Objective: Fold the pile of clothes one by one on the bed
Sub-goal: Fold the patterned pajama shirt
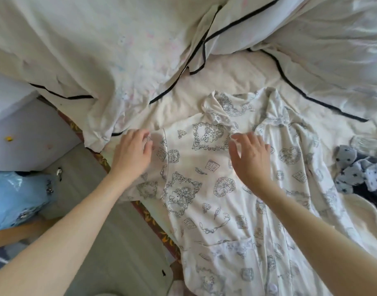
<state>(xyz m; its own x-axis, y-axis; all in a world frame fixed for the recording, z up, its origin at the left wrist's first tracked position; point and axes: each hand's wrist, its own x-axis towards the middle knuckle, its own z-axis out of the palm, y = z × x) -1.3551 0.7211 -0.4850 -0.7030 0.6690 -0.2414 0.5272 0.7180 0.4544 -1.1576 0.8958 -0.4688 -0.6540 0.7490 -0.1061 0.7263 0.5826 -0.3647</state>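
Note:
A white pyjama top [206, 178] with grey line drawings lies spread on the cream bed sheet [236, 75], its collar toward the pillows and its hem toward me. My left hand [131, 152] grips the end of the left sleeve at the bed's edge, fingers curled on the cloth. My right hand [250, 155] rests flat on the shoulder area below the collar, fingers straight. A small pile of blue star-print clothes [358, 174] sits at the right.
A white duvet with black piping [110, 50] is bunched across the far side of the bed. Left of the bed are a grey floor [97, 221], a white cabinet [19, 129] and a blue plastic bag [14, 197].

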